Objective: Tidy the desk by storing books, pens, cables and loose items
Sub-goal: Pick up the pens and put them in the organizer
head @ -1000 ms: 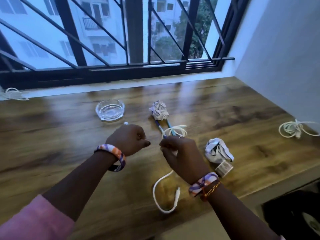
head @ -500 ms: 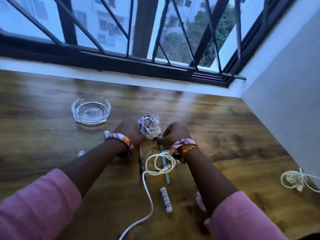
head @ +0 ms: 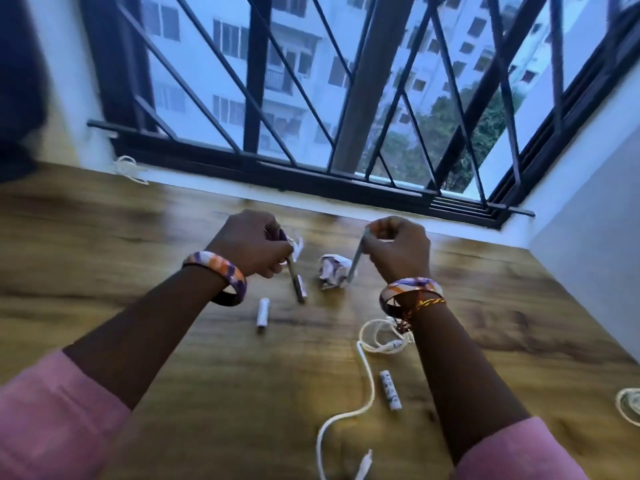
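My left hand grips a dark pen that points down toward the wooden desk. My right hand grips a light blue pen, also slanting down. A crumpled paper ball lies on the desk between the two hands. A white cable lies loosely coiled under my right wrist and trails toward the near edge. Two small white cylinders lie on the desk, one below my left hand and one beside the cable.
A barred window runs along the far side of the desk. A white wall closes the right side. Another white cable coil lies at the far left by the sill. A further coil shows at the right edge.
Both hands have lifted off the desk and spread apart, each now holding a pen. The view has swung left and the glass dish is out of sight.
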`<move>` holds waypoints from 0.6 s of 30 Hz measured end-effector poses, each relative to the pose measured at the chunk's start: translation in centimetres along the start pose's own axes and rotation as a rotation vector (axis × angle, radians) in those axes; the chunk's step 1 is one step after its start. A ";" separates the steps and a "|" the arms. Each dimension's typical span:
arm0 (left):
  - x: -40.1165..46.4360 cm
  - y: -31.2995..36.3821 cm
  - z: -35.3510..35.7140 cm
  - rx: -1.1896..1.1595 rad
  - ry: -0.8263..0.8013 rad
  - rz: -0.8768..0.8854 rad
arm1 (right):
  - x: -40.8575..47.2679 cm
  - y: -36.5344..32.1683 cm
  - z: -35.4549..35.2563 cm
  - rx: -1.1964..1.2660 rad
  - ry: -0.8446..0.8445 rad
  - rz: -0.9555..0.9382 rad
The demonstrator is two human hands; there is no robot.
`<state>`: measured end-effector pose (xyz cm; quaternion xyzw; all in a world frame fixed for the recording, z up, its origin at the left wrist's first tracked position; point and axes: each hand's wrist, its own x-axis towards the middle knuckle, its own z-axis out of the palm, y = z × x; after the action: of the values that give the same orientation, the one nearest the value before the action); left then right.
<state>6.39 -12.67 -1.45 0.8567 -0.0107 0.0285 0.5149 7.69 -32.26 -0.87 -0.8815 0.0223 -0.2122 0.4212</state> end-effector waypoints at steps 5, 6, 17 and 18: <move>-5.3 -0.8 -7.3 0.156 0.129 0.091 | -4.3 -6.5 1.9 0.184 0.045 -0.116; -6.3 -1.1 -9.0 0.180 0.155 0.084 | -5.0 -8.1 2.6 0.206 0.034 -0.141; -15.1 -6.0 -28.6 0.429 0.631 -0.046 | -10.5 -23.3 14.8 0.564 -0.261 -0.335; -15.7 -6.6 -30.4 0.451 0.681 -0.049 | -10.9 -24.6 16.3 0.587 -0.285 -0.352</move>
<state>-10.13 17.08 5.98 0.8897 0.1873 0.2998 0.2890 0.78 -2.09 4.69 -0.7341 -0.2504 -0.1540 0.6121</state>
